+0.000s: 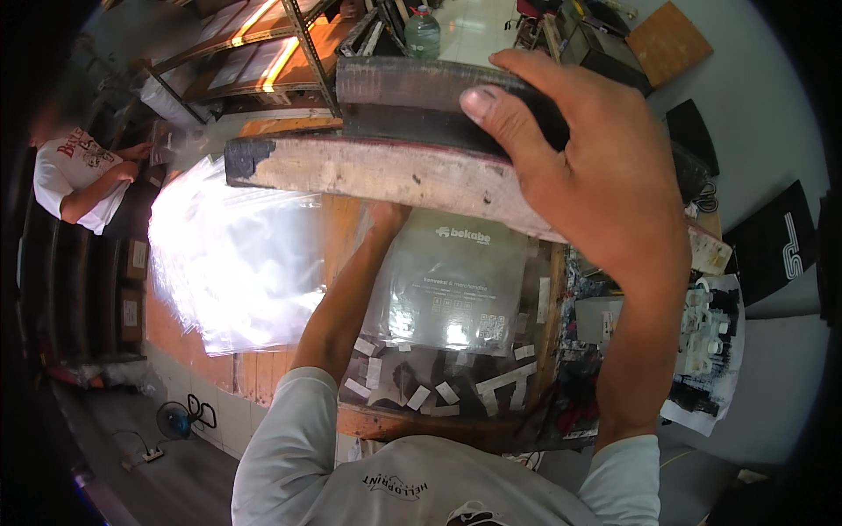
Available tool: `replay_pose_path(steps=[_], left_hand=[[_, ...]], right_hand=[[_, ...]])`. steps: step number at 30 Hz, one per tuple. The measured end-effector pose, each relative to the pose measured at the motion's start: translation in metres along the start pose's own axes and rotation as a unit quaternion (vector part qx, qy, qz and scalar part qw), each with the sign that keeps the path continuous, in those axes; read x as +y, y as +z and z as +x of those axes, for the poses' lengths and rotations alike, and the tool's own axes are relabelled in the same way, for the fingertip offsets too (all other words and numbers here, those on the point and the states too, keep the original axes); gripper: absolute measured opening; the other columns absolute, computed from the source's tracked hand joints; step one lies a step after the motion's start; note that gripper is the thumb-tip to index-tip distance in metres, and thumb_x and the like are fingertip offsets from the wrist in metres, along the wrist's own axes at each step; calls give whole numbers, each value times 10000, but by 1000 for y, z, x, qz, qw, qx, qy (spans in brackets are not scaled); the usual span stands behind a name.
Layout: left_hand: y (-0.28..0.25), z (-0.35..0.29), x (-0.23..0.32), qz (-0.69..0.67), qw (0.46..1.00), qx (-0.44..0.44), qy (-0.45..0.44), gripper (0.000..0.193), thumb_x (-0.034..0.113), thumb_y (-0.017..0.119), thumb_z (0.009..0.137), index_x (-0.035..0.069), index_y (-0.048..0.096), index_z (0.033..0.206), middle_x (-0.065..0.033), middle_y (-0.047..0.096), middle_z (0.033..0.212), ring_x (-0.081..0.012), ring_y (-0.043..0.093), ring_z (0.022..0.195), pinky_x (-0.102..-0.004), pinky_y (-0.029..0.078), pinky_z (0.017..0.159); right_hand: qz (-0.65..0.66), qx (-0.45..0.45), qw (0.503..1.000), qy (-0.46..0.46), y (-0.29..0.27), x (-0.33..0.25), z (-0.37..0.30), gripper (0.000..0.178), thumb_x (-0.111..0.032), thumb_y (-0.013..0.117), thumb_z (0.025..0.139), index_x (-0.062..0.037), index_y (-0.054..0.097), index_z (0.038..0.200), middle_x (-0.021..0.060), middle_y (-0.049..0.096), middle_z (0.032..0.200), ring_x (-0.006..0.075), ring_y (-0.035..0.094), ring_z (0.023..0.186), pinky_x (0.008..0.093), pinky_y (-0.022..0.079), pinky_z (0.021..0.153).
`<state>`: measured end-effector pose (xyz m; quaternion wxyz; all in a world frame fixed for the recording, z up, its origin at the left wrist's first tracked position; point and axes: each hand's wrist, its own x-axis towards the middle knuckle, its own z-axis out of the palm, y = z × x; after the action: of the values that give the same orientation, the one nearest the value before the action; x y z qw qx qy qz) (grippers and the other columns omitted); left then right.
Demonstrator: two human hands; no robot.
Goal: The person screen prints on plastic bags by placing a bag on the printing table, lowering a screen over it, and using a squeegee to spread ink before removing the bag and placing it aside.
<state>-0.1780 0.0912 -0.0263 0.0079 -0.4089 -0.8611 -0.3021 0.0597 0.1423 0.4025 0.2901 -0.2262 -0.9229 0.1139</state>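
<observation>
Head view: R hand (605,149) is up close to the cam, clamped on a dark bar (403,92), thumb on the near face, most other fingers hidden behind. A pale wood beam (360,171), w/ dark paint or tape on its L end, sits right below the bar; can't tell if the 2 are 1 piece, & the R hand & wrist cover their R ends. L hand (391,213) is reaching fwd at the upper L corner of a clear printed bag (452,254); beam hides its fingers, so can't tell if they're open or pinching the bag. Hands are well apart. Printed bag lies flat on the counter (377,424), below the beam in view, its top edge partly hidden, white print small & partly lost in glare. Paper bits (419,397) are scattered near its lower edge. L of it, a pile of clear bags (254,289) is so washed out that single edges blur. Over R, white jars (699,316) stand on a smeared sheet (693,412), partly behind the R forearm. Scissors (706,197) show only in part. Far L, another person (88,180) is near the dim rim, hands hard to make out. Fan (174,421) low L is dark too.
</observation>
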Motion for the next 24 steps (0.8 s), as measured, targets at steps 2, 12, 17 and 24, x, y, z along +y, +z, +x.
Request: replay_pose_path(steps=[2,12,17,24], left_hand=[[-9,-4,7,-44,998,16,41,278,120,711,913,38,682,1178,-189,725,1151,-383,683,1053,-450,520,937],[-127,-50,3,-313,938,122,-91,143,72,655,982,-35,705,1063,-120,734,860,-212,732,683,-314,525,578],[-202,-107,-133,-436,814,316,-219,164,60,635,989,-74,695,1061,-132,725,927,-254,753,682,-292,535,570],[-335,-160,-298,-201,814,497,-222,162,70,701,957,-45,720,1071,-88,718,860,-180,634,788,-330,562,740]], right_hand=[[12,-6,1000,5,0,3,5,561,-504,699,963,-4,734,1215,163,730,771,192,683,600,350,541,657],[-16,-33,999,17,-12,8,21,643,-592,638,968,-39,706,1290,161,775,1038,222,699,798,361,540,858],[-10,-46,998,40,-11,-2,13,542,-495,635,994,-44,703,1287,200,752,1146,311,709,1051,383,504,984],[23,-67,994,78,-10,-7,8,501,-448,637,1006,-58,690,1316,221,728,1222,303,691,1147,382,471,1035]])
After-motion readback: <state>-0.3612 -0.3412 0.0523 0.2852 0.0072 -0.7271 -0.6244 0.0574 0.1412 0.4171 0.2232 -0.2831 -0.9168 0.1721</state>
